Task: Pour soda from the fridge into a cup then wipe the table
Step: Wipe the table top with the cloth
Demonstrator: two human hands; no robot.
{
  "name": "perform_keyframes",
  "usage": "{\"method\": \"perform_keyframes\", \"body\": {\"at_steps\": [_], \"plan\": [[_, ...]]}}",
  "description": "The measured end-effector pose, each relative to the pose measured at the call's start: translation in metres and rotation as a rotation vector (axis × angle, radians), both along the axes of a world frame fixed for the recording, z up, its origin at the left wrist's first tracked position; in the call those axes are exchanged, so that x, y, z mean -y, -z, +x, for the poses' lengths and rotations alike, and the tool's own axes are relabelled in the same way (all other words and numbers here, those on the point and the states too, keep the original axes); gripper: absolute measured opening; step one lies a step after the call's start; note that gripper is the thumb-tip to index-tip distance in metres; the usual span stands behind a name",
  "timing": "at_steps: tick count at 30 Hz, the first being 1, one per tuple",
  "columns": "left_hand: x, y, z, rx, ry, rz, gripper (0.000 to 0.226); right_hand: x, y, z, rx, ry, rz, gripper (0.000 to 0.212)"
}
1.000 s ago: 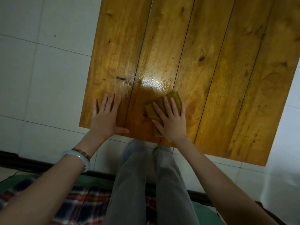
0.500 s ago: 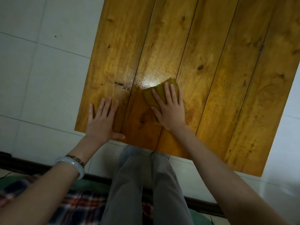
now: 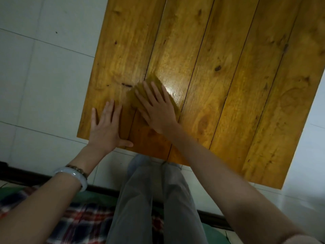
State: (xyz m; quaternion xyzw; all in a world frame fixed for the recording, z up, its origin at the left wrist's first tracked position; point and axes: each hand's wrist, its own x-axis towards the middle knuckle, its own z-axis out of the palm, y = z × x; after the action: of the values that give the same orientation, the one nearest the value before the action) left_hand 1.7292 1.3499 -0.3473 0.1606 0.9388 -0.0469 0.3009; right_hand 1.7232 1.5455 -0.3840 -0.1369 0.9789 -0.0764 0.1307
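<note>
A low wooden plank table (image 3: 228, 85) fills the upper right of the head view. On it lies a folded yellow-green cloth (image 3: 152, 81), mostly covered by my right hand (image 3: 156, 108), which presses it flat with straight spread fingers. My left hand (image 3: 105, 127) rests flat on the table's near left corner, fingers straight, thumb over the front edge. A shiny wet patch (image 3: 173, 88) glints just right of the cloth. No cup or soda is in view.
White floor tiles (image 3: 44, 76) surround the table on the left and right. My knees in grey trousers (image 3: 153, 199) reach to the table's front edge. A plaid blanket (image 3: 82, 224) on green covers the seat below. A bangle circles my left wrist.
My right hand has slid the cloth away from me and to the left across the boards, close to my left hand. The left hand has stayed on the corner.
</note>
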Motion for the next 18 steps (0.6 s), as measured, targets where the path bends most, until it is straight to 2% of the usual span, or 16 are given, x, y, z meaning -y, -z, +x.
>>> {"method": "perform_keyframes", "body": {"at_steps": [4,7,12,14,16,18], "plan": [[0.000,-0.002,0.001,0.002,0.005,-0.007,0.144,-0.036,-0.004,0.064,-0.011,-0.081,0.063,0.056],[0.001,-0.001,0.000,0.000,0.017,-0.019,0.144,-0.068,-0.006,0.048,-0.010,-0.074,0.071,0.056],[0.003,0.002,0.001,-0.014,0.025,-0.016,0.141,-0.057,-0.003,-0.036,-0.029,0.268,0.106,0.061],[0.003,0.002,0.002,-0.027,0.026,-0.004,0.141,-0.032,-0.001,-0.060,-0.017,0.329,0.122,0.062],[0.004,0.003,0.004,-0.046,0.002,0.016,0.142,-0.007,0.000,-0.063,-0.007,0.219,0.135,0.062],[0.006,0.004,0.008,-0.074,-0.050,0.043,0.143,0.006,0.000,-0.042,-0.007,0.022,0.134,0.061]]}}
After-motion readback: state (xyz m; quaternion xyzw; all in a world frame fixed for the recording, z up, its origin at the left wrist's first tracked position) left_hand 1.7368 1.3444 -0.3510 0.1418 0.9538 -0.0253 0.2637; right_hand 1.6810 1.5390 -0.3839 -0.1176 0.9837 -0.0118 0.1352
